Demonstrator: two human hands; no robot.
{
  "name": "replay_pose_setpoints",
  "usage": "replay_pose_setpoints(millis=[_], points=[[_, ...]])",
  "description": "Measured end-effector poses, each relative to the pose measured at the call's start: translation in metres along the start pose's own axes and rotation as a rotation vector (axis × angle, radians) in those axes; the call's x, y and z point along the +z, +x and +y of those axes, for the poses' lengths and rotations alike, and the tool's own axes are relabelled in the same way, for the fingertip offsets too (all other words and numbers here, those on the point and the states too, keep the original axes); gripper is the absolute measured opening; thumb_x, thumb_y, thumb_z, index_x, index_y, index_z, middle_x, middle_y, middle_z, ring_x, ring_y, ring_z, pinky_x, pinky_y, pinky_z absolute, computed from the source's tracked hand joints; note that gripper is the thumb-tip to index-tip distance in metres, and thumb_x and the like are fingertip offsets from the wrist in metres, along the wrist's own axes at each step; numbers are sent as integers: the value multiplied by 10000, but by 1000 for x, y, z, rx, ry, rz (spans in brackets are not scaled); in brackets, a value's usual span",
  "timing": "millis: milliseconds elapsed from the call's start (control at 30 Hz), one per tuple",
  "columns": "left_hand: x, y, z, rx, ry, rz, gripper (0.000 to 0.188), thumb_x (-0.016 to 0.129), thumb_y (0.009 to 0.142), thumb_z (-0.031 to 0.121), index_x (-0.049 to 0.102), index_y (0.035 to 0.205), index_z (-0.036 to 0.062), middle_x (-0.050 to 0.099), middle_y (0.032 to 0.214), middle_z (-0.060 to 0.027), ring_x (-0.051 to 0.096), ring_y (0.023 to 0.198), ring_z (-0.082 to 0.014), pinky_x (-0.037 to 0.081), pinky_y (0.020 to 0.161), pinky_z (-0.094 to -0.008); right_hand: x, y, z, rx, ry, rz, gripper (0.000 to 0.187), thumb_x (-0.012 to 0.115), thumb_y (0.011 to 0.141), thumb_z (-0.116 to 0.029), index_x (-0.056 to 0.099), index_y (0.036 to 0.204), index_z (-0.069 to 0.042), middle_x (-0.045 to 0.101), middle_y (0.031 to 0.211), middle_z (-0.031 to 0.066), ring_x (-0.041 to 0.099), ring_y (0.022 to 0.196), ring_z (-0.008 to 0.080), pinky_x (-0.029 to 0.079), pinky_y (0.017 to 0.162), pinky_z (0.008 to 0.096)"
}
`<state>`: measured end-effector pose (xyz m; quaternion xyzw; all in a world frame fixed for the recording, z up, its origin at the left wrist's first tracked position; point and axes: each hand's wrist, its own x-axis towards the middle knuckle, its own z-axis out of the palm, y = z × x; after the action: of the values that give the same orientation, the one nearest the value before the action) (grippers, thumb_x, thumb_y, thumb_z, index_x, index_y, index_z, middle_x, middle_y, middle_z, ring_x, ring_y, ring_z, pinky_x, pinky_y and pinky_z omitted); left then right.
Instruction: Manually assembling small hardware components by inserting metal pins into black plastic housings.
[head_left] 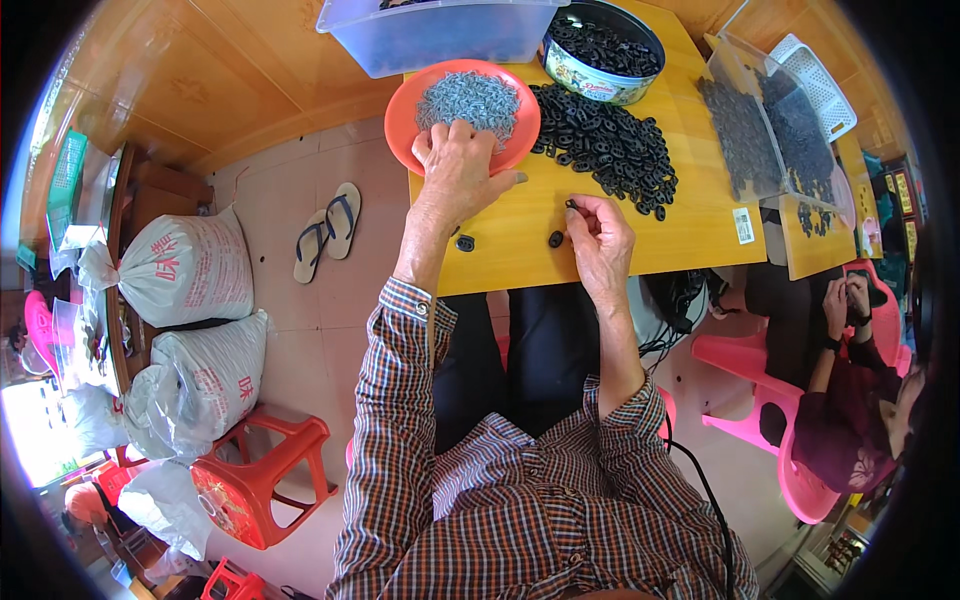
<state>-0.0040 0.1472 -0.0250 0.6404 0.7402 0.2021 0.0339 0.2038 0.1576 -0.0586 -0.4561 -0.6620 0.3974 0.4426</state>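
Note:
My left hand [457,170] reaches over the rim of an orange bowl [400,125] holding small grey metal screws [465,100]. Its fingers bend down at the screws, the tips hidden, while the thumb sticks out to the right. Over the yellow table [520,230], my right hand [603,232] is closed in a pinch on a small black plastic piece [571,204]. One loose black piece [555,239] lies just left of that hand; another [465,243] rests near the table's left edge. Beyond my right hand spreads a heap of black oval pieces [615,145].
Behind the heap stand a round tin [600,85] of black parts and a clear bluish bin [440,45]. A clear box [740,130] is at the right. White sacks [190,270], a red stool [265,475] and sandals [327,232] are leftward. Another person [850,400] sits at the right.

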Motion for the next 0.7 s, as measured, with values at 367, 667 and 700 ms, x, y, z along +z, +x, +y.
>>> replay_pose_setpoints(millis=[367,667,700], points=[[0,-4,-5,44,-115,40,355,782,718,353,708,972,117,594,1049,-82,500,1048,-305,300,957,-499,0,-1,2,0,8,2,173,633,856,-3,648,1025,31,627,828,14,543,656,55,469,608,209],[3,-9,-3,81,-263,126,161,713,793,222,729,902,104,633,962,-49,551,989,-260,335,944,-440,1,0,3,57,104,32,144,645,846,11,644,985,47,637,803,66,596,619,93,483,576,235],[4,-9,-2,76,-278,144,141,708,796,208,731,884,100,636,930,-47,559,971,-255,341,937,-431,0,0,3,77,117,27,146,643,852,6,645,991,48,638,803,63,601,622,92,485,576,233]])
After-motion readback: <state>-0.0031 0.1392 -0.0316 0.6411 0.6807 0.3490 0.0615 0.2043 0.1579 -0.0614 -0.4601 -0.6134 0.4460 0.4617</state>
